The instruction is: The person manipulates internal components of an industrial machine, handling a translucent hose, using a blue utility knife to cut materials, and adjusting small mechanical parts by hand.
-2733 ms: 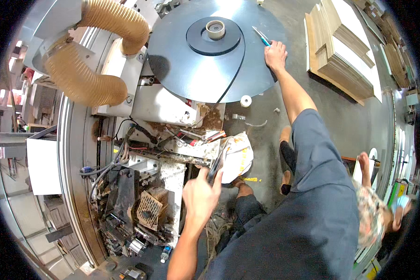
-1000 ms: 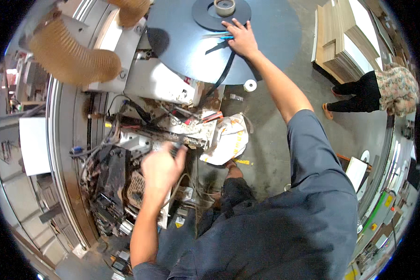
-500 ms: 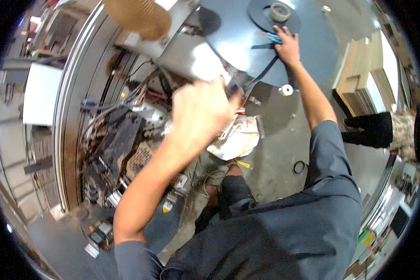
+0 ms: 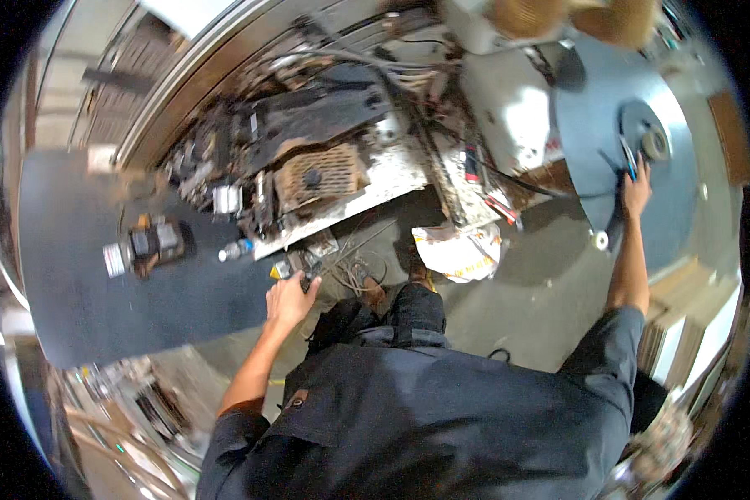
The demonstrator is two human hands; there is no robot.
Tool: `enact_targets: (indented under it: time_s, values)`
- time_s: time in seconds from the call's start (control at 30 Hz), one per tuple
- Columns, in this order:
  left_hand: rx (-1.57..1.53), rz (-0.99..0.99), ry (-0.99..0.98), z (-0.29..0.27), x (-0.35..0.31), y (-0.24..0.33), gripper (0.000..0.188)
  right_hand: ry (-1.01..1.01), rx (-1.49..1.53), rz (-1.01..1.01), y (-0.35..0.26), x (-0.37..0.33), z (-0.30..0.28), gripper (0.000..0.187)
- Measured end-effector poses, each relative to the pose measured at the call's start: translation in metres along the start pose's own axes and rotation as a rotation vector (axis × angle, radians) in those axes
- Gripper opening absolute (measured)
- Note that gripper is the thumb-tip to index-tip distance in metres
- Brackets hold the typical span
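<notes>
The fingers of the right hand point(image 4: 637, 197) grasped the blue tool point(image 4: 631, 165) over the disc point(image 4: 675, 208), which bore the coil point(image 4: 640, 119), presumably keeping it flat. The left hand point(image 4: 288, 302) hovered near the tabletop point(image 4: 217, 312); blur hid whether its fingers gripped anything, so I couldn't tell.

A flat table point(image 4: 83, 308) is spreading along the left, bearing a boxy device point(image 4: 154, 240) and, right of that, a bottle point(image 4: 235, 249); the left hand point(image 4: 288, 302) is hanging by the table's right edge; ahead of it, a perforated plate point(image 4: 342, 171) is lying on the machine point(image 4: 404, 171); a bag point(image 4: 458, 252) is sitting before the machine's right end; farther right, a disc point(image 4: 587, 125) is carrying a coil point(image 4: 632, 117), with the right hand point(image 4: 636, 196) and cutter point(image 4: 632, 166) lying over it; a small roll point(image 4: 599, 240) is sitting near its lower left edge; stacked boards point(image 4: 685, 329) are standing right of the right arm.
</notes>
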State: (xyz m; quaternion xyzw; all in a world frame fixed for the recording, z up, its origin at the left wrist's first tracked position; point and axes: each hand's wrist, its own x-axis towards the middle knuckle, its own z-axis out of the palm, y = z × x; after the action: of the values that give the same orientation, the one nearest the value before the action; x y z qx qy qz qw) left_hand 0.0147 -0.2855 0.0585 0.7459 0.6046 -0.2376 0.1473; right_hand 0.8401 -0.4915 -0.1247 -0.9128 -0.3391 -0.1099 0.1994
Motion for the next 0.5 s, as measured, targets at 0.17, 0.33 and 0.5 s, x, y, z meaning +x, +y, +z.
enact_targets:
  time_s: [0.17,0.33,0.5]
  values:
    - [-0.256,-0.170,0.041,0.096,-0.028,-0.132,0.065,0.005,-0.180,0.012,0.002,0.013,-0.006,0.062]
    - [-1.040,-0.392,0.177,0.151,-0.077,-0.179,0.058,0.237,-0.190,-0.107,-0.144,-0.038,-0.052,0.044]
    - [-1.164,-0.561,0.413,0.233,-0.106,-0.195,0.046,-0.016,0.568,-0.253,-0.286,-0.149,-0.020,0.037]
